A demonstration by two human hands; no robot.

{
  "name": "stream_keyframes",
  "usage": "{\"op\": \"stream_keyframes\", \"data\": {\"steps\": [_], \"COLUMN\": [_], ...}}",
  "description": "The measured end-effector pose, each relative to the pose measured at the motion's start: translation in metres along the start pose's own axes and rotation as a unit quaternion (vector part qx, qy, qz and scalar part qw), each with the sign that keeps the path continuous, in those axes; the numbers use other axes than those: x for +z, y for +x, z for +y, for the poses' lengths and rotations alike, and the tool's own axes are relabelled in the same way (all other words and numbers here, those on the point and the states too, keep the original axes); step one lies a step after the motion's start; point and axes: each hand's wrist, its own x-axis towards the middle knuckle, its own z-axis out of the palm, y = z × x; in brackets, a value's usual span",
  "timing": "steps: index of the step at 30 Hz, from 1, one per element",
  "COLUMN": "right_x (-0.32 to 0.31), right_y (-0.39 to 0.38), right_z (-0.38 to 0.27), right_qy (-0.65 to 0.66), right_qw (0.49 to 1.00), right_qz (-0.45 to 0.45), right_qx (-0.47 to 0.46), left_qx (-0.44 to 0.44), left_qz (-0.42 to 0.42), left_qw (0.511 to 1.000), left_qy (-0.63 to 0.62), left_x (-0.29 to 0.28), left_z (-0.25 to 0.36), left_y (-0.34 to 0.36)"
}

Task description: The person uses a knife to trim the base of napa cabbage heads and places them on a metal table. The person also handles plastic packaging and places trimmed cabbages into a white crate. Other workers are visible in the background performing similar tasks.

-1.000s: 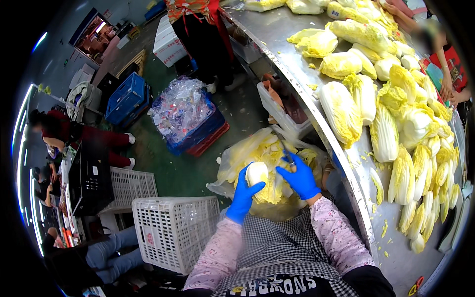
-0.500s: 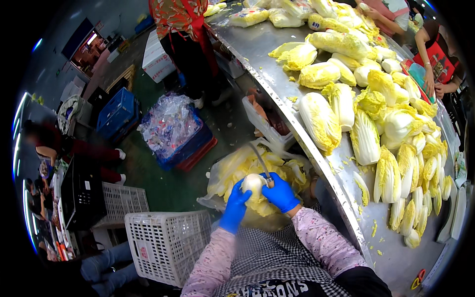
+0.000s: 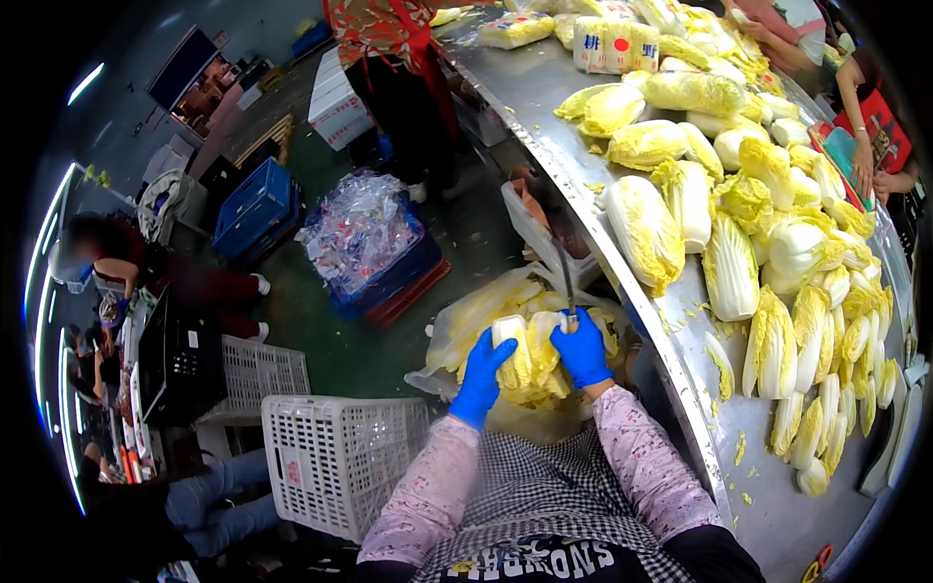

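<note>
My left hand (image 3: 483, 374) in a blue glove grips a yellow-white napa cabbage (image 3: 514, 350), which looks split lengthwise, with a second piece beside it to the right. My right hand (image 3: 581, 355), also gloved blue, is closed on the handle of a long knife (image 3: 569, 277), its blade pointing up and away, and touches the right side of the cabbage. Beneath both hands is a clear plastic bag (image 3: 452, 321) full of loose yellow cabbage leaves.
A steel table (image 3: 709, 437) with several napa cabbages (image 3: 641, 233) runs along my right. A white basket (image 3: 345, 462), blue crate with plastic scraps (image 3: 360, 243), black crate (image 3: 180, 345) and blue crates (image 3: 253, 209) stand left and ahead. Co-workers (image 3: 389, 78) stand around.
The cabbage between my hands now shows as two pieces side by side instead of one rounded head. My right hand has risen slightly with the knife, whose blade stands more upright.
</note>
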Motion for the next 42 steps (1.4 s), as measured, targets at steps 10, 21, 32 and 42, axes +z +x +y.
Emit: {"op": "stream_keyframes", "data": {"steps": [10,21,32,42], "right_x": [0.002,-0.002,-0.054,-0.072], "right_y": [-0.013,0.026,-0.109,-0.132], "right_z": [-0.048,0.053,-0.15,-0.164], "right_qy": [-0.108,-0.239,0.062,-0.041], "right_qw": [0.993,0.955,0.967,0.996], "right_qz": [-0.014,0.036,-0.237,-0.074], "right_qx": [-0.036,-0.17,0.072,-0.04], "left_qx": [-0.152,0.065,0.102,0.068], "left_qz": [-0.037,-0.178,-0.264,-0.144], "left_qw": [0.949,0.978,0.956,0.982], "left_qy": [-0.274,0.088,0.075,0.104], "left_x": [-0.035,-0.003,0.048,0.096], "left_z": [-0.019,0.053,0.085,0.083], "left_y": [-0.004,-0.042,-0.085,-0.108]}}
